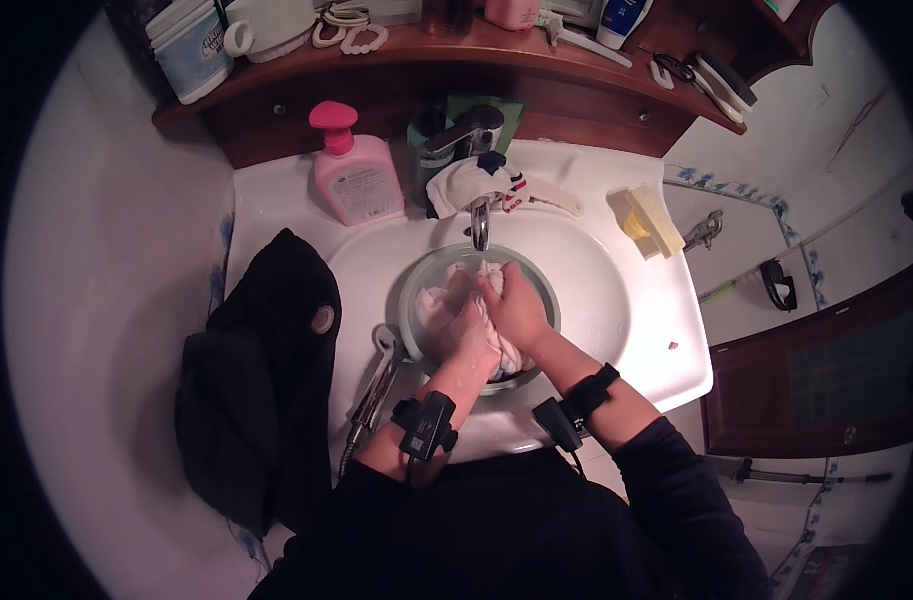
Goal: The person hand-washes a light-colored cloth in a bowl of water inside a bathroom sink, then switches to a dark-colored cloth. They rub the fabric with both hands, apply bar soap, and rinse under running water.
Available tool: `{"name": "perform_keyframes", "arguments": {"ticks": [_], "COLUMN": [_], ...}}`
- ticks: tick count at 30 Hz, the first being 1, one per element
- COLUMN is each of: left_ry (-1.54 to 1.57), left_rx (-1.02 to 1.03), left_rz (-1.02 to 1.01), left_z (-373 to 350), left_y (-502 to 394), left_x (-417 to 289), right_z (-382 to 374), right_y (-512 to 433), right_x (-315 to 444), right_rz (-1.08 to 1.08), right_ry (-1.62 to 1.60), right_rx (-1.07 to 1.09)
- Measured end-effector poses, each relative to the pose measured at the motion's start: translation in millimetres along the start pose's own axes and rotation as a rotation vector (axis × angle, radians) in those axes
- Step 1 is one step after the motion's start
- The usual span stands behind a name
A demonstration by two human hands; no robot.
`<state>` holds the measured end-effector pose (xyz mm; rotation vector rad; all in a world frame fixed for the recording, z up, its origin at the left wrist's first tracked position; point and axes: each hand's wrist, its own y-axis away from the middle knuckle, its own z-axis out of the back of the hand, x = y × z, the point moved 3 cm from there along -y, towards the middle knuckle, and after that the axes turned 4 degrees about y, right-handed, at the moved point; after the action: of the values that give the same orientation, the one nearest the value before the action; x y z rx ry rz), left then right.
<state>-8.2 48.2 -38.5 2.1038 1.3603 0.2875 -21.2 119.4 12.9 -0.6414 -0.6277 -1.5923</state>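
Observation:
A round grey-green basin (550, 296) stands in the white washbasin (606, 300), below the chrome faucet (480, 229). Wet whitish cloth (435, 306) lies in its water. My left hand (467, 330) is partly in the water and closed around part of the cloth. Close against it on the right, my right hand (515, 304) grips the same cloth near its upper folds. The fingertips of both hands are partly hidden by cloth and water. A second white cloth item (460, 184) with dark and red marks is draped over the faucet.
Left of the basin are a shower handset (370, 405) and black fabric (276, 360) over the washbasin's edge. A pink pump bottle (359, 180) stands at the back left, a yellow soap holder (655, 225) at the right. Above runs a wooden shelf (426, 49) with toiletries.

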Motion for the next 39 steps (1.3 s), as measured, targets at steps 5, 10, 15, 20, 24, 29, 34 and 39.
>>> {"name": "perform_keyframes", "arguments": {"ticks": [5,10,15,20,24,29,34,39], "left_ry": [-0.106,-0.303,0.172,-0.097,-0.029,0.015,0.049,0.135], "left_rx": [-0.053,-0.024,0.782,-0.068,-0.179,-0.120,0.078,0.307], "left_rz": [-0.045,-0.181,0.349,-0.101,-0.052,-0.020,0.047,0.147], "left_z": [-5.9,21.3,29.7,34.9,18.5,11.5,16.7,25.5], "left_y": [2.0,-29.4,-36.3,-30.7,-10.0,-6.3,-24.8,-23.7], "left_x": [-17.0,-14.2,-10.2,-4.4,-3.8,-0.7,-2.9,-13.1], "right_z": [-5.7,35.1,-8.5,2.0,-5.5,1.9,14.3,-10.4], "right_y": [-5.7,4.1,46.0,18.0,33.1,4.9,-7.4,44.8], "right_x": [-39.4,-0.8,46.8,40.9,50.3,9.8,-5.8,45.9], "right_rz": [-0.047,0.066,0.456,0.115,0.330,0.051,0.048,0.576], "right_ry": [-0.786,-0.334,0.213,0.237,0.233,0.252,-0.034,0.108], "right_rx": [0.428,-0.178,0.299,0.002,0.096,-0.015,-0.130,0.147]}}
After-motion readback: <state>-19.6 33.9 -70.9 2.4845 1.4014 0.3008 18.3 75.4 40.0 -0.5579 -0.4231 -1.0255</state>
